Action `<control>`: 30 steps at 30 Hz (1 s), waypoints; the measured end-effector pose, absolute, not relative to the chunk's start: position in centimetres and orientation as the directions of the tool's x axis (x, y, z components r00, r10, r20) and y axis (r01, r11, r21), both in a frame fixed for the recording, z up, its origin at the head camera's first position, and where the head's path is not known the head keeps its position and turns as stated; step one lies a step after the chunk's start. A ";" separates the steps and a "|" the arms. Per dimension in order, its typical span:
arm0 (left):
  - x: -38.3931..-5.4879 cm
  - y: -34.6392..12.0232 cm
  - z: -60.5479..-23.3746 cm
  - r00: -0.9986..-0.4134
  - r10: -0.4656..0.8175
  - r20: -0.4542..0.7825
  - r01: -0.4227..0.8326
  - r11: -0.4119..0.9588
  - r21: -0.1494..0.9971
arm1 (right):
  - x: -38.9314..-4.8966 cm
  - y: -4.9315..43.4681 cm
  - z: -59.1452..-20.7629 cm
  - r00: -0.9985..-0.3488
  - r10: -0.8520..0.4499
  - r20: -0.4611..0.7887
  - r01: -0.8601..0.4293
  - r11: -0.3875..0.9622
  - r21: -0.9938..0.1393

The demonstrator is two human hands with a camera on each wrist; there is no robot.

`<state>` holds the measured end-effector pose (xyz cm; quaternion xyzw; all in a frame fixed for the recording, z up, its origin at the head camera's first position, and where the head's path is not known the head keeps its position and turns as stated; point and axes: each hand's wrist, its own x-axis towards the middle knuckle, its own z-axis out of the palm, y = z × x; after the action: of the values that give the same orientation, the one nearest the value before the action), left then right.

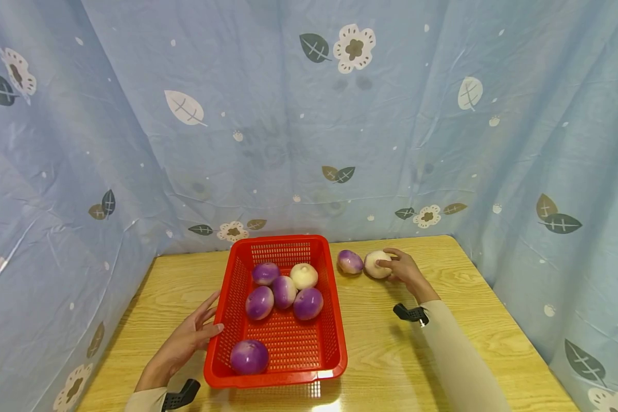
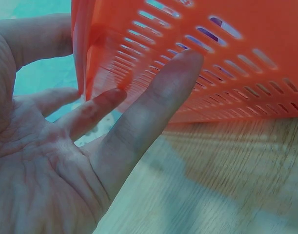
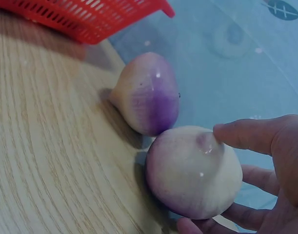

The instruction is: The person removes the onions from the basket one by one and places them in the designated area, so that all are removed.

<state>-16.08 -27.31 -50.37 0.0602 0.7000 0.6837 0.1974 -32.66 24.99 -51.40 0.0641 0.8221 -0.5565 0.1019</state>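
My left hand [image 1: 185, 339] is at the left side of a red plastic basket [image 1: 341, 337], its fingers extended. In the left wrist view, one fingertip [image 2: 188, 61] touches the slotted outer wall. My right hand [image 1: 405, 270] holds a pale turnip [image 1: 375, 264] at the table's back, right of the basket. The right wrist view shows the thumb on top of that turnip and fingers curled around its far side and underneath. Beside it, touching, lies a purple-and-white turnip [image 3: 151, 95]. Inside the basket, several turnips cluster toward the back, and one purple turnip [image 1: 249, 357] sits at the front-left corner.
The wood-grain table [image 1: 381, 366] carries the basket and both loose turnips. A blue patterned curtain [image 1: 268, 143] hangs along the back and both sides, close to the table's edges. Dark camera mounts [image 1: 411, 313] are on both wrists.
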 end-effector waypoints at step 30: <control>-16.0 -27.2 -50.4 -0.917 0.350 -0.193 -0.183 0.061 0.981 | -30.2 25.8 -47.9 -0.995 -0.032 -0.090 0.068 0.419 -0.905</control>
<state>-15.96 -27.22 -50.41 0.0594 0.7016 0.6828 0.1953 -30.17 25.84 -47.95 0.0107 0.8410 -0.5389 0.0466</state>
